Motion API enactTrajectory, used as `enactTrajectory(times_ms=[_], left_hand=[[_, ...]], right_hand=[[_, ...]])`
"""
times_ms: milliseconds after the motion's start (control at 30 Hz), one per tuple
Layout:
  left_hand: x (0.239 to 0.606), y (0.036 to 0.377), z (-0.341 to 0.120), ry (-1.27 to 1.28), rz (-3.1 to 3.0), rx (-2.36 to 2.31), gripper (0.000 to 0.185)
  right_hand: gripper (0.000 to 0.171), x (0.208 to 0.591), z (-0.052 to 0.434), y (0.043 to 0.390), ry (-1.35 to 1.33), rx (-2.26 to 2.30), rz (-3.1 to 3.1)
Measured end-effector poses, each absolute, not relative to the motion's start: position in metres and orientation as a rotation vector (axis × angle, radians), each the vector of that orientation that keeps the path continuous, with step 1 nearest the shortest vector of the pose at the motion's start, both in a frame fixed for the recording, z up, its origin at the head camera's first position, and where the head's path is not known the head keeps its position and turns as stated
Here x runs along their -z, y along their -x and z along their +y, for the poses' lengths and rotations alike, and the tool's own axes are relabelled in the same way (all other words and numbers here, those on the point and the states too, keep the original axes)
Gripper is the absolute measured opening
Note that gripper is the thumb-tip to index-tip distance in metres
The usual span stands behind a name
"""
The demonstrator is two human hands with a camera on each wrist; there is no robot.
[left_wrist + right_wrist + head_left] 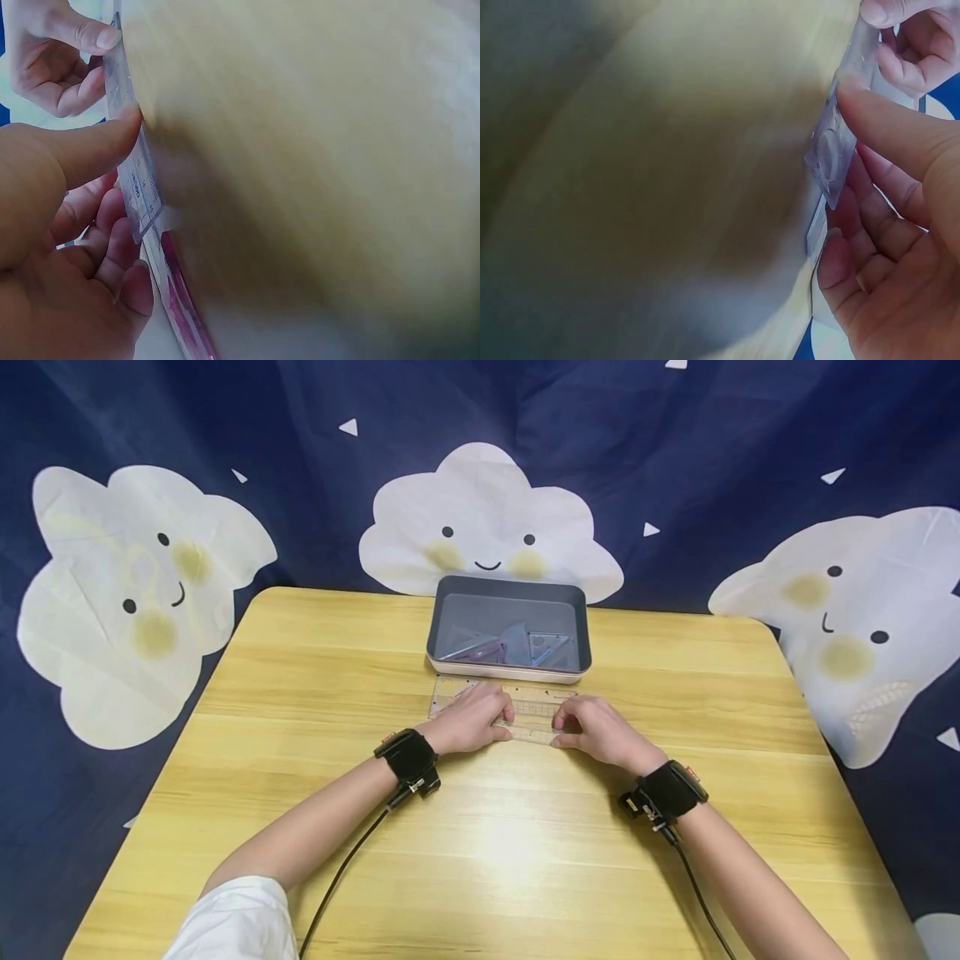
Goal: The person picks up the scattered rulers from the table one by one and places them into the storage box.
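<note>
A clear plastic ruler [532, 734] stretches between my two hands at the middle of the table. My left hand [472, 718] pinches one end, its thumb on the near face in the left wrist view, where the ruler [137, 184] shows printed marks. The other end is pinched by my right hand [603, 731]; in the right wrist view an oval cutout shows in that end of the ruler [831, 150]. Behind the hands lies a clear, flat, printed sheet-like piece [540, 695], partly covered by the left hand.
A grey tray [510, 673] with a pale outer wall stands at the table's far edge, just beyond the hands. In it lie a protractor [516, 643], a purple-tinted piece [489, 652] and a clear set square [553, 647]. A dark blue cloud-patterned curtain [645, 435] hangs behind.
</note>
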State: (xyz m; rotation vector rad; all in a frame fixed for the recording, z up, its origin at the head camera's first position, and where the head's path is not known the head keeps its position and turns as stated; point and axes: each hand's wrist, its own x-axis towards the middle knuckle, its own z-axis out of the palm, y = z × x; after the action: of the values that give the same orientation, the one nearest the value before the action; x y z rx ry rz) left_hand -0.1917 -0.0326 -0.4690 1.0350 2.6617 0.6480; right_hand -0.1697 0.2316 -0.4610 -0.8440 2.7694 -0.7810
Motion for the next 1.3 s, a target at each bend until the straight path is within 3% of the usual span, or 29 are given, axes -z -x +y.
enactTrajectory(times_ms=[1300], left_hand=[[0.467, 0.185, -0.031, -1.021, 2.616, -0.806, 0.023]], right_hand=[[0.024, 0.465, 0.233, 0.158, 0.744, 0.925, 2.719]])
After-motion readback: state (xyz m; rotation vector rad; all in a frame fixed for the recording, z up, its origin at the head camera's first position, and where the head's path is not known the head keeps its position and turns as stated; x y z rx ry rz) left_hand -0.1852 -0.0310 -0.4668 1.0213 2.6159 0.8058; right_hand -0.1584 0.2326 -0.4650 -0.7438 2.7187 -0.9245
